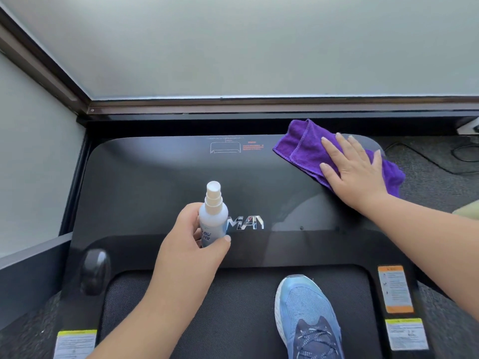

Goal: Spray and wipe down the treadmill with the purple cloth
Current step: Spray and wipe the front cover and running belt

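Purple cloth [305,149], one, under right hand [355,169]; one spray bottle [212,216].

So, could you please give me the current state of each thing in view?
spray bottle: upright, gripped by left hand
purple cloth: bunched, pressed flat on the hood by right hand
treadmill: hood glossy
shoe: on the belt

Frosted window [259,42], dark carpet [440,172]
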